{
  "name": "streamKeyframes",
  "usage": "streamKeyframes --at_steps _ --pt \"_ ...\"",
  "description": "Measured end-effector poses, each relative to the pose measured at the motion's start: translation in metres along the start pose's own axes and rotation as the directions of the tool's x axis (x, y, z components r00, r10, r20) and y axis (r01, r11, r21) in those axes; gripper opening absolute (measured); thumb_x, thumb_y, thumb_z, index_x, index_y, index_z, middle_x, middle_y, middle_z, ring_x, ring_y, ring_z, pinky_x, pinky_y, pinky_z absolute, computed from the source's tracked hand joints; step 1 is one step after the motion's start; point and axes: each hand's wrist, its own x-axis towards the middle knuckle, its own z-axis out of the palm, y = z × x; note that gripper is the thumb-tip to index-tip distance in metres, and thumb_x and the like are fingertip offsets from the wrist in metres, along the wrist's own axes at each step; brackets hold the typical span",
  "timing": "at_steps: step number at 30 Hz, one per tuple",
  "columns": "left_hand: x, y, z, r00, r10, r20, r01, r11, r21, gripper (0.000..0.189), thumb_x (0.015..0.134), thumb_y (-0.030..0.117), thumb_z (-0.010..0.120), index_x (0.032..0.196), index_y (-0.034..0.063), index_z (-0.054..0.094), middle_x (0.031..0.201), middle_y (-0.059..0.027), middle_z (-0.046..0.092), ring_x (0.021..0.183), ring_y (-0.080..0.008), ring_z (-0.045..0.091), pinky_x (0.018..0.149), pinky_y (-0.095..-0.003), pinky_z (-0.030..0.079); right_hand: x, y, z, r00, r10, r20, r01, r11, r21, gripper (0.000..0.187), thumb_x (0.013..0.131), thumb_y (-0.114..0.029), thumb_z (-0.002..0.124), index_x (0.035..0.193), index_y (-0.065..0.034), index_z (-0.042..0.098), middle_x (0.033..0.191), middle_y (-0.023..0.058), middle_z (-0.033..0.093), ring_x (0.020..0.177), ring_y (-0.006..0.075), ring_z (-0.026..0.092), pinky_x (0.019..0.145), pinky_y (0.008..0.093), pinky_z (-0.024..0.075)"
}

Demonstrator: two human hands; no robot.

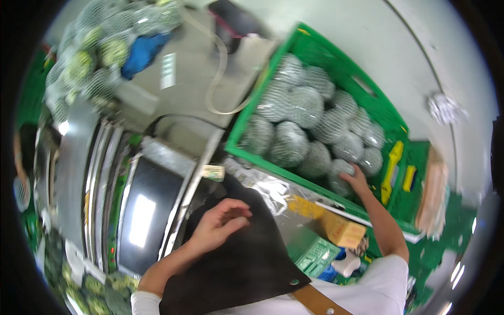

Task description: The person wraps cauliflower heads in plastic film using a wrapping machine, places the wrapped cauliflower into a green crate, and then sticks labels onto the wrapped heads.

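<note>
In front of me to the right, a green plastic crate (252,155) holds several round pieces of produce (305,106) in white foam nets and clear film. My right hand (357,182) reaches over its near side and grips one net-wrapped piece (339,179) at the near right corner; some of its fingers are hidden. My left hand (222,222) hovers before my dark apron (236,267), nearest to the metal-framed machine with a dark, shiny top (151,212). Its fingers are curved, the thumb stands apart from them, and nothing is in the hand.
At the upper left, net-wrapped green heads (114,51) are piled beside a blue cloth or bag (143,53). A pale cable (212,84) crosses the worktop. A second green crate (407,204) adjoins the first. Below are a cardboard box (342,228) and a light green basket (317,258).
</note>
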Motion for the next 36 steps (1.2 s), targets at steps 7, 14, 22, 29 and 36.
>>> streamKeyframes --at_steps 7,14,22,29,36 --pt "-0.01 -0.001 -0.02 0.969 0.153 -0.193 -0.124 0.98 0.157 0.019 0.092 0.01 0.06 0.109 0.0013 0.058 0.102 -0.0032 0.062 0.099 -0.0106 0.058 0.086 -0.0256 0.047 -0.011 -0.005 0.011 0.97 0.108 0.22 0.007 0.884 -0.468 0.086 0.083 -0.046 0.065 0.143 -0.0018 0.021 0.124 0.0204 0.053 0.113 0.0294 0.054 0.096 0.0367 0.0413" --pt "-0.075 0.004 -0.04 0.84 0.344 -0.419 -0.248 0.931 0.267 0.018 0.089 0.008 0.063 0.106 0.0019 0.061 0.097 -0.0045 0.064 0.092 -0.012 0.06 0.083 -0.0269 0.049 0.013 -0.191 0.008 0.815 0.562 0.14 0.159 0.015 -0.987 0.062 0.078 -0.058 0.061 0.075 0.0034 0.067 0.079 0.0139 0.07 0.069 0.0237 0.069 0.069 0.0354 0.054" --pt "-0.3 -0.013 -0.13 -0.125 0.836 -0.534 0.621 0.486 0.615 0.029 0.068 -0.005 0.063 0.095 0.0027 0.063 0.098 -0.0106 0.063 0.09 -0.0279 0.058 0.088 -0.0392 0.043 -0.099 -0.502 0.243 -0.288 -0.906 0.309 0.95 -0.31 -0.023 0.018 0.076 -0.005 0.071 0.093 -0.0091 0.067 0.088 0.0059 0.063 0.069 0.0185 0.062 0.056 0.0241 0.0498" --pt "-0.35 0.033 -0.187 0.541 0.787 -0.297 0.778 -0.335 0.531 0.041 0.069 0.003 0.06 0.108 0.0153 0.066 0.12 -0.0062 0.057 0.103 -0.0258 0.052 0.092 -0.0424 0.041 -0.143 -0.569 0.432 -0.761 -0.229 0.607 0.548 -0.728 0.411 0.045 0.081 -0.005 0.057 0.121 -0.0264 0.054 0.135 -0.0014 0.048 0.091 0.0175 0.064 0.057 0.0308 0.0524" --pt "-0.396 0.001 -0.13 -0.105 0.714 -0.693 -0.009 0.696 0.718 0.023 0.08 -0.008 0.052 0.096 0.002 0.066 0.089 -0.0095 0.067 0.086 -0.021 0.065 0.072 -0.0375 0.054 -0.187 -0.588 0.375 -0.643 -0.625 0.443 0.707 -0.262 0.656 0.017 0.085 0.001 0.054 0.099 -0.0031 0.063 0.082 0.0052 0.065 0.065 0.0184 0.061 0.063 0.0293 0.0512"
